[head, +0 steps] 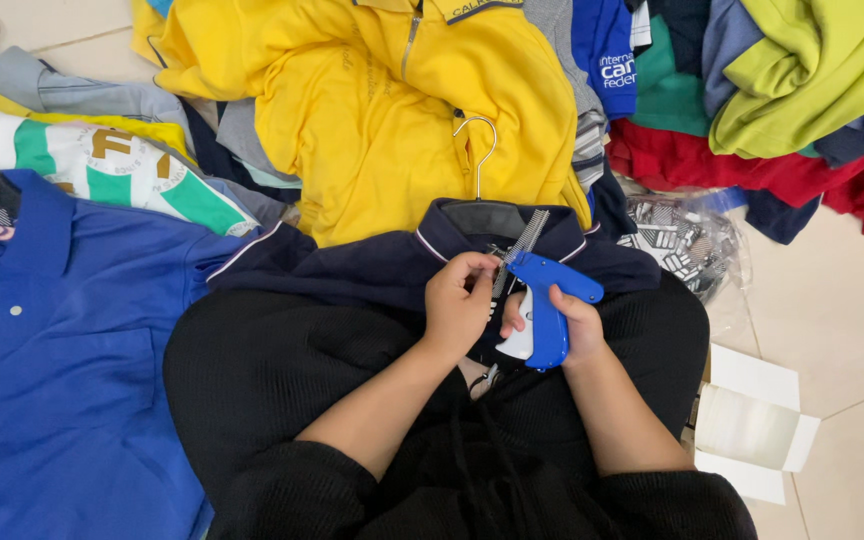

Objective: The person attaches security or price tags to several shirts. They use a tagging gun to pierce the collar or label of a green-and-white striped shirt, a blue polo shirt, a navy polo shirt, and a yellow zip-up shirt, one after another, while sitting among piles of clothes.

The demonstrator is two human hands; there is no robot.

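— Nearest the lens: black ribbed sleeves and lap [282, 400], seated on a pale tiled floor [842, 330].

— Around that?

— Heaps of clothing: blue polo shirt [52, 350] at left, yellow jacket [382, 110] ahead, red and lime garments [802, 90] at upper right. White open box [752, 425] on the tiles at right.

— And the tool?

— Blue tagging gun [549, 305], wrapped in the right hand [574, 325], that grip closed around its handle. Strip of clear fasteners [522, 245] rising from its top.

— Left hand [460, 300]?

— Just beside the gun's needle, fingertips pinched narrow at the collar of the navy polo shirt [392, 265], draped over the lap on a metal hanger [477, 150].
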